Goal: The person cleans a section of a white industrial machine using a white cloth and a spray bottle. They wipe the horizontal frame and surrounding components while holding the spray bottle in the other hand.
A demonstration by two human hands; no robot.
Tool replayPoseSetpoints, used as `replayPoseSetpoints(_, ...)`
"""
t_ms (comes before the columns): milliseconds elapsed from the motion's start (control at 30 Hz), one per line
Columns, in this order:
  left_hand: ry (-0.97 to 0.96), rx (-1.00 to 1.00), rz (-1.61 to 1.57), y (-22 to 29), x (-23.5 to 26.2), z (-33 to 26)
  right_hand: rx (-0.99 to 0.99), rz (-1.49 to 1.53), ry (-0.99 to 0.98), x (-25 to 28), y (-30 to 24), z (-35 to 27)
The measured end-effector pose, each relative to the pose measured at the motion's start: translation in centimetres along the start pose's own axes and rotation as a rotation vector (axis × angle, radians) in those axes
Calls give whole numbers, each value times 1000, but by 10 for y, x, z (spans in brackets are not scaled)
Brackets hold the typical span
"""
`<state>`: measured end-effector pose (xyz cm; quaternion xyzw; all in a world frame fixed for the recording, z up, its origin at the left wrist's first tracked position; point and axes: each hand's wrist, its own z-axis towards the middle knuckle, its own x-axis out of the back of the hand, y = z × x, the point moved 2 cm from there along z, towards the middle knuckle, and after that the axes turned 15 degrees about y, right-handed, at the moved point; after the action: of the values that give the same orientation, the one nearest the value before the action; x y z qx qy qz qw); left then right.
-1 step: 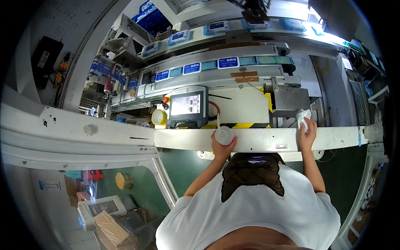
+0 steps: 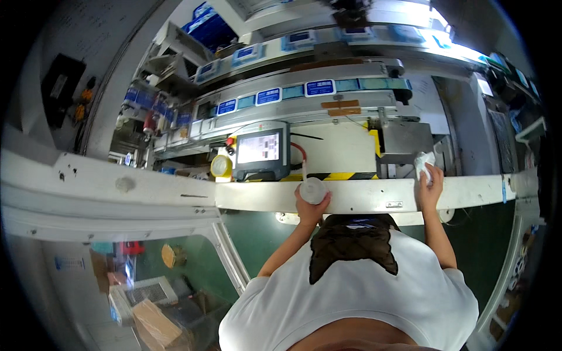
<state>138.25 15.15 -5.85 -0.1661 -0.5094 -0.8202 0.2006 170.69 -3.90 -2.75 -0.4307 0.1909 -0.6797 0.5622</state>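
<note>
Hands at a white machine rail (image 2: pixel 175 196), seen from above. Left hand (image 2: pixel 309 205) grasps a small white bottle (image 2: pixel 312 190), held at the rail's near edge just below the touch panel (image 2: pixel 261 151); right hand (image 2: pixel 430 181) is closed on a crumpled white cloth (image 2: pixel 422 161), pressed at the rail's far edge beside a grey metal housing (image 2: pixel 404 140). Wiping here is judged to go best with the cloth kept flat under the fingers and stroked along the rail, the bottle held upright and clear of the panel. Around: a yellow button (image 2: pixel 221 166) left of the panel, a red cable (image 2: pixel 300 153) to its right, black-and-yellow hazard tape (image 2: pixel 345 175) behind the bottle, and a conveyor of blue-labelled items (image 2: pixel 319 88) beyond. Housing and cable crowd the cloth's path; the panel stands close to the bottle.
</note>
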Motion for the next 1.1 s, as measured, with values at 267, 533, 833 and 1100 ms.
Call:
replayPoseSetpoints(267, -18, 94, -247, -44, -15, -5, -66, -42, 158, 26, 16, 16)
replayPoseSetpoints(533, -93, -112, 153, -52, -16, 5, -195, -365, 500, 163, 124, 73)
replayPoseSetpoints(833, 107, -93, -267, 6, -6, 1, -207, -535, 614, 216, 175, 110)
replayPoseSetpoints(1100, -89, 136, -239, -12, -9, 1, -441, -1195, -33, 243, 239, 176)
